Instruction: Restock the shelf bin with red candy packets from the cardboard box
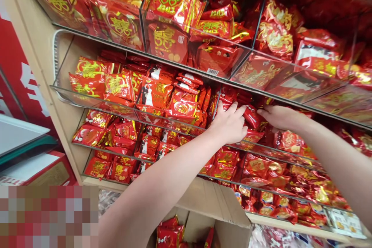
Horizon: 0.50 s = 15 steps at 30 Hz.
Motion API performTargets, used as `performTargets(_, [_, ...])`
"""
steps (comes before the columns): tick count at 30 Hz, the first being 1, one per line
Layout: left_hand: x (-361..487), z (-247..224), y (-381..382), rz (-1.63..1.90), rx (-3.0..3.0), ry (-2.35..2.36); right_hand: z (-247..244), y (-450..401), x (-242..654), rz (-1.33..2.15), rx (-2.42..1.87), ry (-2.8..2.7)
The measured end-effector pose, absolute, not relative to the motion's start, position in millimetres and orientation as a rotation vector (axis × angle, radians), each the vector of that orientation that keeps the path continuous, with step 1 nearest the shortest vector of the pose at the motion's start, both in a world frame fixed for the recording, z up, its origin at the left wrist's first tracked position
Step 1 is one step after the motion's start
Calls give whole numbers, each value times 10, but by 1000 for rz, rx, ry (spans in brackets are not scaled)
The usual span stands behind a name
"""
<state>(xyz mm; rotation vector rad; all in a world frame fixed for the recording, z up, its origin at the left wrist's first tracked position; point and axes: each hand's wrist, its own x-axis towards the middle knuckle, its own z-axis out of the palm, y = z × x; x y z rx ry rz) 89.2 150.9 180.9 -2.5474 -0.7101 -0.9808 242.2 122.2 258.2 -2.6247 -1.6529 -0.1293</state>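
Both my hands reach into a middle shelf compartment of red and gold wrapped packets. My left hand (229,123) lies over the packets with its fingers spread, beside the clear divider. To its right, my right hand (279,118) is at the back of the same row, its fingertips near dark red packets; what its fingers touch is partly hidden. A shiny red packet (252,117) sits between the two hands. Left of the divider, red packets with a couple printed on them (155,93) are stacked. Below my left arm stands an open cardboard box (200,197) with red packets inside.
Tiered wooden shelves with clear fronts hold packets above and below; the upper shelf's clear front (186,48) overhangs my hands. At the left are the wooden side panel (43,66) and a red box (55,168). Wrapped goods lie beneath the bottom shelf.
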Motion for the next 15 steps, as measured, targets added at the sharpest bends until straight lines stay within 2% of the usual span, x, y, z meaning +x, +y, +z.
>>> performTargets(9, [897, 1795, 1525, -980, -2518, -692, 2554, 1267, 2401, 41, -2523, -1513])
performTargets(15, [898, 1801, 1520, -978, -2501, -694, 2570, 1330, 2495, -99, -2389, -1580])
